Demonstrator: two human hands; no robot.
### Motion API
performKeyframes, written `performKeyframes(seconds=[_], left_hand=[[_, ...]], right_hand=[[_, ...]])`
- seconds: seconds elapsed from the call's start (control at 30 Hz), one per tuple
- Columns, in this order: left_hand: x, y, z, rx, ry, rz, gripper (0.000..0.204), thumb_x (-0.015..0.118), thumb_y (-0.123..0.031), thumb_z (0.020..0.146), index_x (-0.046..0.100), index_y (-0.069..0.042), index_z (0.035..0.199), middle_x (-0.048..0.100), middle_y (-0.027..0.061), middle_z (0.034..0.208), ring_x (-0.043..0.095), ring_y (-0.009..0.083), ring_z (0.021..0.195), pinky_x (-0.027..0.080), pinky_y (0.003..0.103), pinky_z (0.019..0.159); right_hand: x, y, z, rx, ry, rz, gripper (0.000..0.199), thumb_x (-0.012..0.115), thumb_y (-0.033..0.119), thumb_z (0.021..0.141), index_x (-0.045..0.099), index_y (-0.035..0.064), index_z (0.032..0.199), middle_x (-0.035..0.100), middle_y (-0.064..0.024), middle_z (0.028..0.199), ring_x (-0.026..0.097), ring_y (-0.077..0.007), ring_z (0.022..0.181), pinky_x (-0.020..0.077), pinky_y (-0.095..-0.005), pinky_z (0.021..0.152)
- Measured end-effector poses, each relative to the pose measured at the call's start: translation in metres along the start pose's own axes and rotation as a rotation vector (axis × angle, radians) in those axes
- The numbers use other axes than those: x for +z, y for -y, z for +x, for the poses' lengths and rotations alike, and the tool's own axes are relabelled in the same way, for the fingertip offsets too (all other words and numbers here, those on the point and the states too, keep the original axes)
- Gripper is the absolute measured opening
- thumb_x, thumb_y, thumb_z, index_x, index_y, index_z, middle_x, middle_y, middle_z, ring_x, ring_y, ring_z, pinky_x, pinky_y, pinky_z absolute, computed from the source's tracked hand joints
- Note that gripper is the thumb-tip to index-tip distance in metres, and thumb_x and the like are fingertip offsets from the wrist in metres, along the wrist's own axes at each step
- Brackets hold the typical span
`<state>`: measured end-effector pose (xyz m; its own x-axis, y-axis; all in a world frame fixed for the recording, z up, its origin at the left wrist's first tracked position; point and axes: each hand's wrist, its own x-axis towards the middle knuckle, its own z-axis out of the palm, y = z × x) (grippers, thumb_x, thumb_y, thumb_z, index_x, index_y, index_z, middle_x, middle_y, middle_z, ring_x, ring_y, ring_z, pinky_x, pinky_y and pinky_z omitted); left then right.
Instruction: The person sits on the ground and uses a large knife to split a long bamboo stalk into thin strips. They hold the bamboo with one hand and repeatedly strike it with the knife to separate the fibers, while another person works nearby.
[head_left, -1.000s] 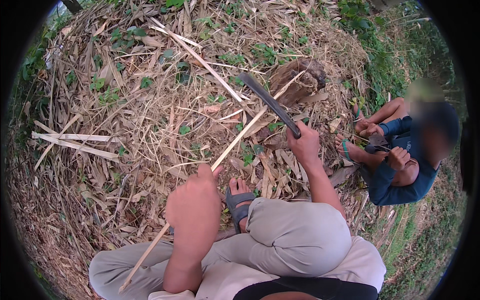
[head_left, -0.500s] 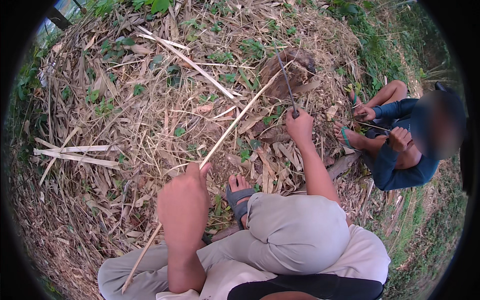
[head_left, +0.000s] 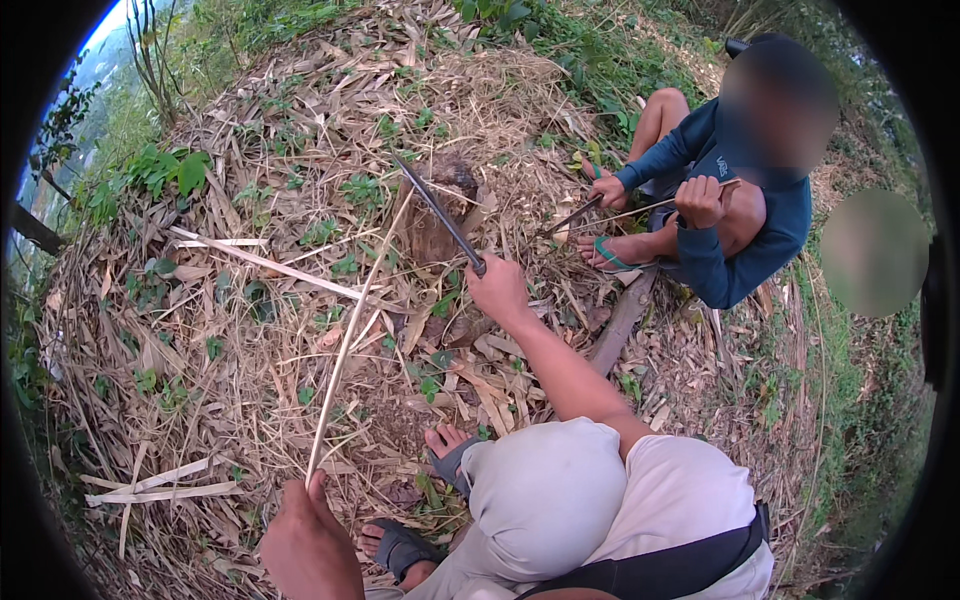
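Observation:
A long, thin, pale bamboo strip [head_left: 345,355] runs from my left hand [head_left: 312,540] up to the wooden stump [head_left: 428,235]. My left hand is closed round its near part, thumb along the strip; the tail behind the hand is out of view. My right hand [head_left: 500,292] grips the dark handle of a long-bladed knife [head_left: 435,205]. Its narrow blade points up and left, passing over the stump beside the strip's far end. Whether blade and strip touch I cannot tell.
At the right a seated person in a dark blue sweatshirt [head_left: 775,240] holds another knife [head_left: 575,217] and a thin stick [head_left: 640,210]. Split bamboo pieces [head_left: 270,263] and crossed strips [head_left: 165,494] lie on dry leaves. A log [head_left: 622,325] lies right of my forearm.
The view has swung, so the stump sits further left and the other person shows more fully. My left hand has drawn back toward the lower edge, strip still held. My right hand keeps the knife.

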<state>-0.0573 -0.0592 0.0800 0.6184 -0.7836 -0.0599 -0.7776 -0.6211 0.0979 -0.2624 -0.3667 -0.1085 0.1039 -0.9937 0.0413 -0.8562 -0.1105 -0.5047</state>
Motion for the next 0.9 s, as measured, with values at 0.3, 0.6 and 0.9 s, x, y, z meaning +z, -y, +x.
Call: performKeyframes(seconds=[0.3,0.6,0.9], left_hand=[[0.022,-0.016,0.02,0.117,-0.001,0.008,0.037,0.053,-0.03,0.103,0.056,-0.004,0.076,0.057,0.0177,0.059,0.058,0.0383,0.055,0.043,0.046,0.05],[0.008,-0.004,0.038,0.079,0.026,-0.026,0.04,0.054,-0.034,0.102,0.058,-0.003,0.076,0.057,0.0178,0.058,0.059,0.0385,0.054,0.043,0.047,0.05],[0.012,-0.004,0.047,0.061,0.124,-0.145,0.041,0.054,-0.032,0.102,0.06,-0.001,0.077,0.056,0.0215,0.06,0.057,0.0424,0.059,0.041,0.051,0.053]], right_hand=[[0.014,-0.015,0.01,0.01,-0.02,0.063,0.03,0.063,0.027,0.09,0.067,-0.0021,0.087,0.067,-0.0233,0.073,0.067,-0.0424,0.072,0.0523,-0.0493,0.069],[-0.009,0.025,-0.009,-0.024,0.075,0.155,0.041,0.058,0.036,0.096,0.058,-0.0014,0.113,0.068,-0.0205,0.074,0.069,-0.0413,0.076,0.0517,-0.0484,0.071],[-0.018,0.017,-0.014,-0.17,0.092,-0.129,0.048,0.041,0.045,0.106,0.056,-0.0001,0.111,0.067,-0.0285,0.08,0.066,-0.0494,0.079,0.0509,-0.0585,0.068]])
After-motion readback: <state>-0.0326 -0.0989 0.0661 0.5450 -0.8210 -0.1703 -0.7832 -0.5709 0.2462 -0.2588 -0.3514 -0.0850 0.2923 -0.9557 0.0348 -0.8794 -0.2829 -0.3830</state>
